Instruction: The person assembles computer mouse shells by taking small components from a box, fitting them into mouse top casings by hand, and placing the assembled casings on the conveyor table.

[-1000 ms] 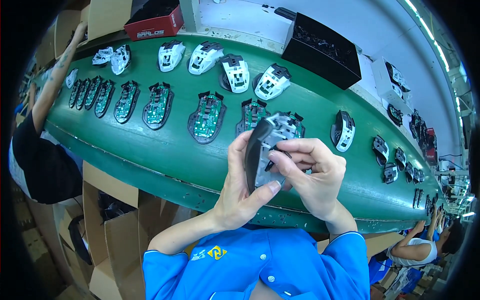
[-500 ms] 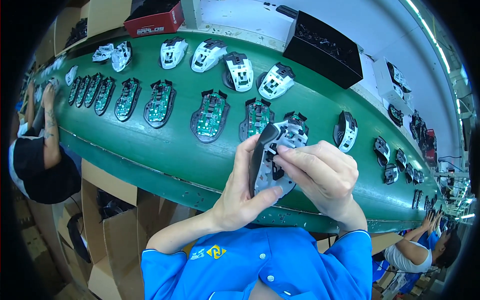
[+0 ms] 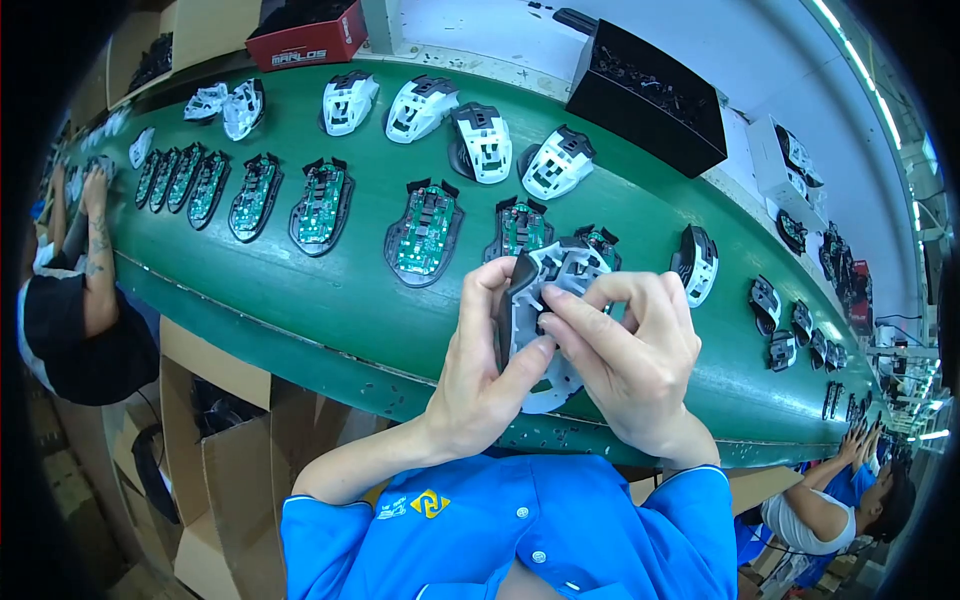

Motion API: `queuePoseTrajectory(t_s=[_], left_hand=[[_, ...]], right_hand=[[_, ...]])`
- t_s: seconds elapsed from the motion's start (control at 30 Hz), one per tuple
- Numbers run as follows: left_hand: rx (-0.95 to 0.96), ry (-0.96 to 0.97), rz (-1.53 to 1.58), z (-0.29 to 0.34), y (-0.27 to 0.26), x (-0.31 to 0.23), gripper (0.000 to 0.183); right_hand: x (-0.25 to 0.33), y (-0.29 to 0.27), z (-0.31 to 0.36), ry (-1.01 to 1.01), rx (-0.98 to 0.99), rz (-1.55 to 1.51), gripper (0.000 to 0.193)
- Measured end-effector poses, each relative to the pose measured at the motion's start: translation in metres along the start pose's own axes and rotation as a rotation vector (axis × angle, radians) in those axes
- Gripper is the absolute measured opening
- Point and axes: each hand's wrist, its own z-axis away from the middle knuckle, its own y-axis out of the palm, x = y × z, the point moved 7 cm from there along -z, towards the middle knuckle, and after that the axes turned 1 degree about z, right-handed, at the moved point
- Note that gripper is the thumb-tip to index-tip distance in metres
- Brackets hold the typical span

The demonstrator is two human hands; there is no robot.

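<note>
My left hand (image 3: 482,360) is wrapped round the side of a computer mouse's top shell (image 3: 550,396), pale grey inside with a dark side panel. The hollow underside of the shell faces me, tilted over the near edge of the belt. My right hand (image 3: 635,365) pinches at a small black plastic part (image 3: 544,308) inside the shell; the fingertips mostly hide it. Just beyond my hands lie a mouse base with a green circuit board (image 3: 522,230) and another base (image 3: 600,240), partly covered by the shell.
The green conveyor belt (image 3: 330,300) carries several more mouse bases (image 3: 425,235) and white-and-black mouse shells (image 3: 485,145). Behind it stand a black box of small parts (image 3: 650,95) and a red box (image 3: 308,40). People work at left and right; cardboard boxes (image 3: 240,470) stand below left.
The shell has turned in my left hand, showing more of its inside. My right fingertips have shifted slightly left and remain pinched. Items on the belt have crept slightly right.
</note>
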Motion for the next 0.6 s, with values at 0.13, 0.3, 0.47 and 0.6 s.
queuePoseTrajectory(t_s=[0.13,0.3,0.47,0.6], left_hand=[[-0.112,-0.099,-0.021,-0.003,-0.01,0.003,0.04],[-0.088,-0.058,-0.118,-0.013,-0.015,-0.003,0.028],[-0.111,-0.137,-0.173,-0.012,-0.028,0.008,0.031],[-0.144,0.055,-0.252,-0.017,-0.036,0.0,0.029]], right_hand=[[0.004,-0.001,0.001,-0.046,0.104,0.068,0.036],[-0.027,0.016,-0.002,0.333,0.08,-0.448,0.07],[-0.025,0.03,-0.002,0.277,0.157,-0.49,0.066],[-0.025,0.034,0.001,0.318,0.186,-0.602,0.073]])
